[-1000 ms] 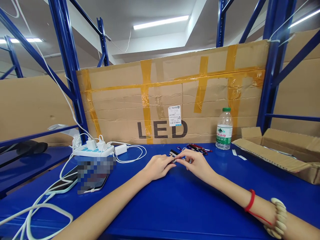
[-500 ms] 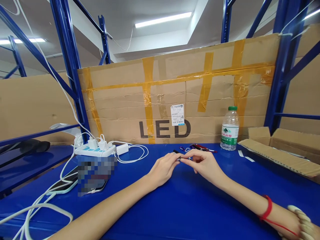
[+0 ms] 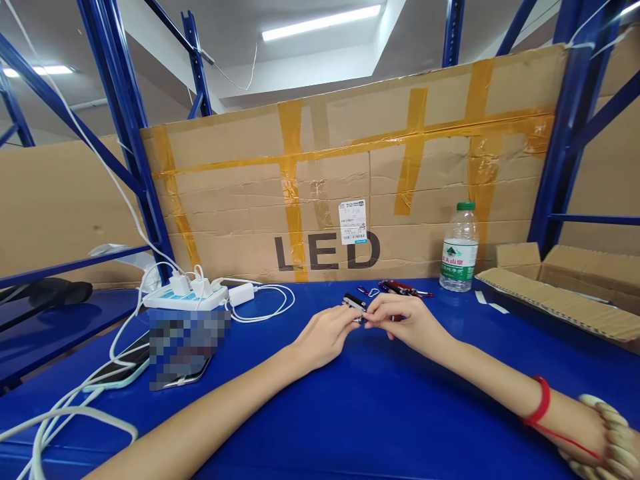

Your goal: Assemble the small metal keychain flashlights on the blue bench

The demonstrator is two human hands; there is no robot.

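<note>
Bottle: upright at the back of the tabletop; the places below are taken from this bottle.
Small metal piece: left of the bottle and nearer the wearer, this small metal piece sits between the fingertips, mostly covered; its exact shape cannot be told.
Left hand: on the side of the piece farther from the bottle, the left hand pinches it with thumb and forefinger.
Right hand: on the bottle's side of the piece, the right hand pinches it between thumb and fingers.
Slip: so little surface is gripped that uneven pressure could flick the piece loose, perhaps toward the bottle.
Black-and-silver piece: left of the bottle, just beyond the fingertips, the black-and-silver piece could be knocked by a knuckle; whether it joins the held piece is unclear.
Red-and-black pile: just left of the bottle, the slim items lie close together; a dropped part could get lost among them.
Blocked view: overlapping fingers could hide a misalignment, causing forced, crooked pressure.
</note>
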